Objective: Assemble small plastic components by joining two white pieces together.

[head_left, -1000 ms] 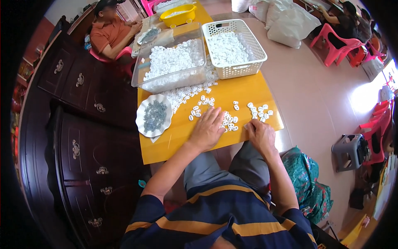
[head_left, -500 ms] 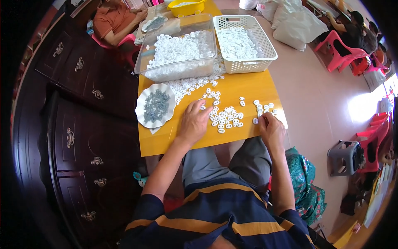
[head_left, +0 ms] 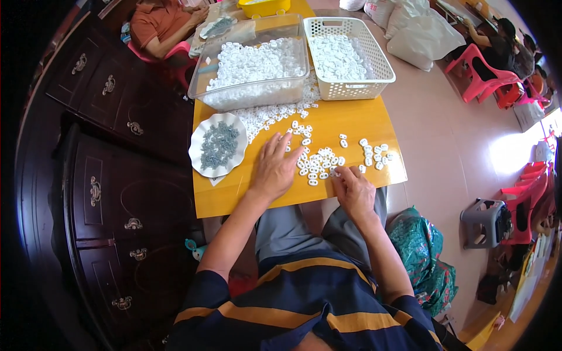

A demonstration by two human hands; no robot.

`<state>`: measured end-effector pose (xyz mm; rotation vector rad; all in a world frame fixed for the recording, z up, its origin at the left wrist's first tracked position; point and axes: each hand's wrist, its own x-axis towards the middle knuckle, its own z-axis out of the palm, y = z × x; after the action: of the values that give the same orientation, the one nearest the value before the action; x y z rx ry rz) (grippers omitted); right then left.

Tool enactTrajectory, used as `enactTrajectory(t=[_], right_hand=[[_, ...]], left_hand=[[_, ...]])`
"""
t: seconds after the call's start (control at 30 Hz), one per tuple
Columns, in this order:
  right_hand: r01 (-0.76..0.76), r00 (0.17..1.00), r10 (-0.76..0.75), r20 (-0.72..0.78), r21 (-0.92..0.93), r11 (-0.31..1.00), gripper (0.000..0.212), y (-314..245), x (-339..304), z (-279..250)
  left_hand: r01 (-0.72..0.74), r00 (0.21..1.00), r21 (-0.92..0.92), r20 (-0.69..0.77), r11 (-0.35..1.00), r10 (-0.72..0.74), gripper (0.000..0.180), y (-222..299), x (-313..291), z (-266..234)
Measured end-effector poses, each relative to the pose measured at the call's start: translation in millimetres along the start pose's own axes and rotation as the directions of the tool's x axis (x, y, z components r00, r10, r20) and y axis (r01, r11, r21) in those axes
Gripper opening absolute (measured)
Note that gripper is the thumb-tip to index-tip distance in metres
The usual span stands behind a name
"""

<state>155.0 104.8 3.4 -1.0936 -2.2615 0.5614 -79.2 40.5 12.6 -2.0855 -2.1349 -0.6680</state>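
My left hand [head_left: 275,167] lies over the yellow tabletop with its fingers spread. Its fingertips reach the left side of a loose cluster of small white oval two-holed pieces [head_left: 316,164]. At the right edge of that cluster is my right hand [head_left: 355,192], thumb and forefinger apart and bent toward the outermost pieces; its other fingers curl under, partly hidden. Farther right, several more white pieces [head_left: 376,153] sit close together in short rows. Left of my left hand stands a white scalloped plate [head_left: 196,143] heaped with small grey-blue parts [head_left: 219,146].
At the back of the table [head_left: 234,196] stand a clear plastic bin [head_left: 252,100] and a cream perforated basket [head_left: 357,92], both filled with white pieces. A dark drawer cabinet [head_left: 117,193] flanks the left. Beyond sits a person in orange [head_left: 155,29]. A green bag [head_left: 421,251] rests at right.
My right hand has moved left, from the rows of pieces to the right edge of the cluster. My left hand has hardly moved. The view has shifted slightly.
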Motion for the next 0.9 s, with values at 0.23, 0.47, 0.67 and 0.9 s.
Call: enactTrajectory(t=[0.23,0.47,0.67,0.9], right_hand=[[-0.054,0.999,0.053,-0.012,-0.079,0.995,0.017,9,20,2],[-0.073,0.997,0.07,-0.026,-0.134,0.988,0.018,11,34,6],[-0.055,0.998,0.048,-0.048,-0.163,0.985,0.018,10,48,12],[-0.056,0.998,0.053,-0.038,-0.068,0.996,0.015,-1,31,9]], left_hand=[[-0.008,1.0,-0.021,-0.013,1.0,0.007,0.039,-5,-13,0],[0.004,1.0,-0.019,-0.013,1.0,-0.004,0.04,-3,-18,-2],[0.001,1.0,-0.025,-0.014,1.0,-0.001,0.04,-2,-21,-7],[0.028,1.0,-0.035,-0.014,0.999,-0.028,0.039,-6,-27,-7]])
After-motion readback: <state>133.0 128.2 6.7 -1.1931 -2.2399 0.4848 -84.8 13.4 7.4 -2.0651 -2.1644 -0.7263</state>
